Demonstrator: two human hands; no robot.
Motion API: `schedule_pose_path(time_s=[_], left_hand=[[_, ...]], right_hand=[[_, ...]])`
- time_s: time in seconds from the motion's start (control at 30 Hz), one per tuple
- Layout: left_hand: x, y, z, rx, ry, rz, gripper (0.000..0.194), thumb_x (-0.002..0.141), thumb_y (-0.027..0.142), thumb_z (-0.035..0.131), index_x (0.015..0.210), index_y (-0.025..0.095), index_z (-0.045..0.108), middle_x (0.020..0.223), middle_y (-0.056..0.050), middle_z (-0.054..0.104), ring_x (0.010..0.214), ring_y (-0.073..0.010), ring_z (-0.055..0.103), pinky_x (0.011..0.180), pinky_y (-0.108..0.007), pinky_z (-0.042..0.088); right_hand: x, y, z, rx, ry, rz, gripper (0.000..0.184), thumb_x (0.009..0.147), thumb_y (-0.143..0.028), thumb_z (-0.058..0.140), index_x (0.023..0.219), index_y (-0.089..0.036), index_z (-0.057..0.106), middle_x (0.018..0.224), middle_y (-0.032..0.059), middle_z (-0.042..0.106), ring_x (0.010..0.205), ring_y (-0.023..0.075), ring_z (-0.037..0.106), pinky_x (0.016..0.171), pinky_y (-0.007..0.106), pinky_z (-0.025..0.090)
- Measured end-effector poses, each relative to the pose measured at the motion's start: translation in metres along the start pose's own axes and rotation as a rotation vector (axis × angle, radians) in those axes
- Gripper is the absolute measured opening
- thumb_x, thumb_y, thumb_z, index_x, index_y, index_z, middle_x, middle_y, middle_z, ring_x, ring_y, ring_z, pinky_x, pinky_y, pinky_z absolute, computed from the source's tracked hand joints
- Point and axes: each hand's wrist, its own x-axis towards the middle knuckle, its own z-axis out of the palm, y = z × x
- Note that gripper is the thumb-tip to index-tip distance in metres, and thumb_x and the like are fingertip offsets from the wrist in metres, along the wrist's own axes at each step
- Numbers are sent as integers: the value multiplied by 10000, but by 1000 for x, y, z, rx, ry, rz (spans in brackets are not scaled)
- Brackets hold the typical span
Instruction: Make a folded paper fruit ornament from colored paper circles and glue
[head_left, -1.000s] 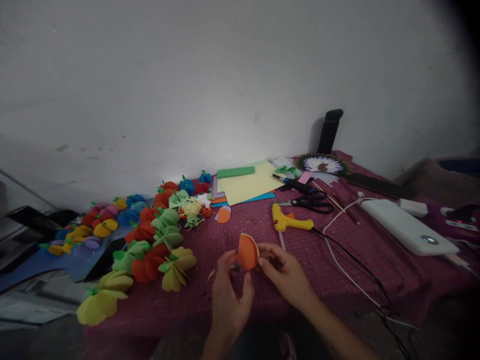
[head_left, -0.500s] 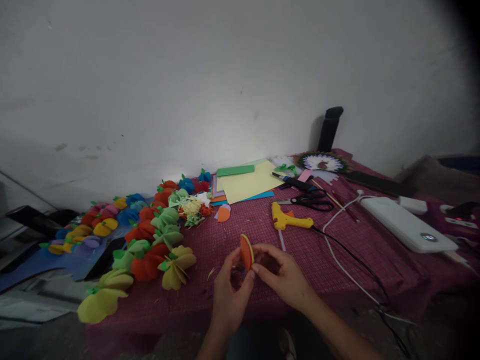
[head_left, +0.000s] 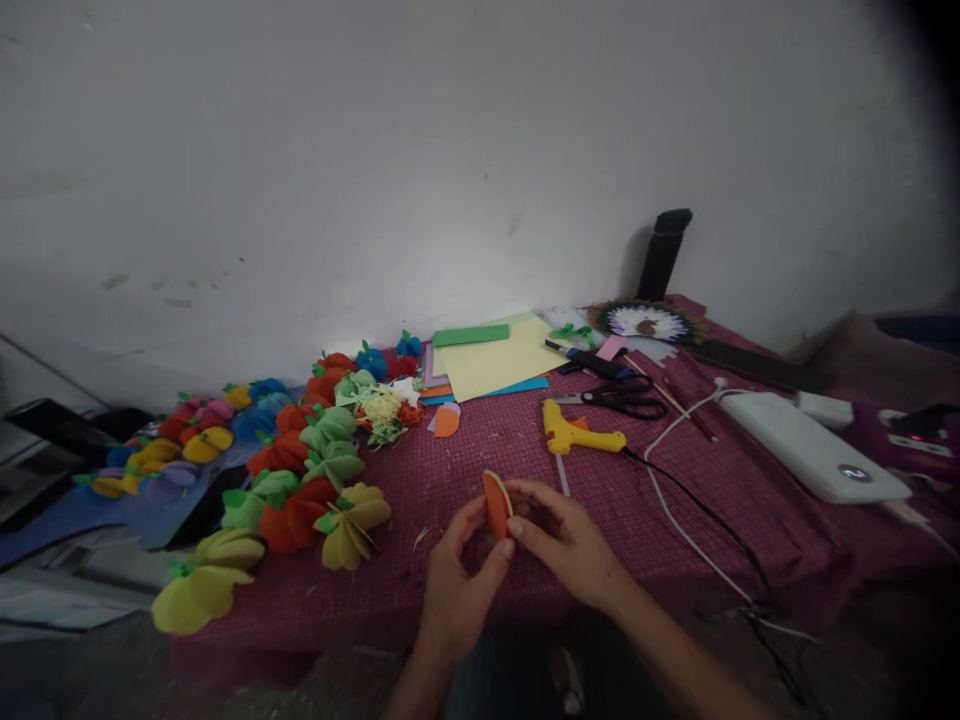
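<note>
Folded orange paper (head_left: 496,508): lower centre, long axis near-upright
Left hand (head_left: 459,578): pinching left side
Right hand (head_left: 568,542): pinching right edge

Dim grey light brightens a pale, scuffed wall (head_left: 480,150) most near the frame's center, while a tall, slender black object (head_left: 664,255), right of center, throws a soft shadow leftward. Blackness swallows the upper-right corner; fine detail is soft, and wide-angle distortion stretches the edges.
</note>
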Motion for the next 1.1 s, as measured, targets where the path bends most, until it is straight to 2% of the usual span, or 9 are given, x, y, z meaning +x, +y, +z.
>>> schedule_pose_path(time_s=[0.33, 0.43, 0.6, 0.8, 0.93, 1.1], left_hand=[[-1, -6, -1, -29, 15, -36, 408, 772, 264, 577, 1171, 187, 530, 1180, -87, 604, 1076, -205, 565, 957, -373, 423], [-1, -5, -3, 63, 54, -35, 369, 787, 271, 551, 1146, 186, 557, 1114, -82, 635, 1006, -199, 594, 895, -358, 460], [-1, 2, -5, 290, 96, 60, 352, 760, 284, 568, 1098, 190, 604, 991, -68, 632, 893, -185, 599, 775, -315, 492], [1, 4, -5, 330, 66, 46, 371, 745, 296, 587, 1103, 198, 600, 961, -57, 624, 841, -168, 590, 692, -279, 498], [0, 3, -7, 326, 35, 35, 362, 741, 293, 597, 1091, 202, 608, 950, -55, 636, 832, -166, 594, 696, -280, 500], [2, 2, -10, 274, 18, 38, 348, 741, 274, 599, 1081, 204, 621, 965, -61, 654, 866, -178, 608, 787, -326, 493]], right_hand=[[-2, -4, 1, -101, -4, -14, 301, 825, -267, 541, 1125, -253, 554, 1042, 36, 648, 928, 175, 605, 828, 322, 481], [-2, -2, 1, -96, -11, -17, 298, 834, -261, 528, 1131, -253, 545, 1042, 34, 645, 954, 174, 597, 850, 324, 473], [-2, 1, 1, -145, -3, -28, 300, 839, -279, 528, 1137, -250, 541, 963, 33, 648, 923, 181, 602, 831, 327, 484], [-4, 0, 0, -246, -22, -41, 309, 848, -285, 500, 1154, -259, 530, 962, 37, 655, 905, 193, 609, 803, 342, 496], [-5, 0, 0, -228, -54, -60, 307, 852, -257, 496, 1157, -266, 526, 1052, 37, 645, 929, 180, 607, 807, 322, 491], [-5, -1, 1, -251, -60, -63, 315, 854, -258, 496, 1168, -273, 523, 1075, 37, 639, 930, 183, 606, 804, 326, 493]])
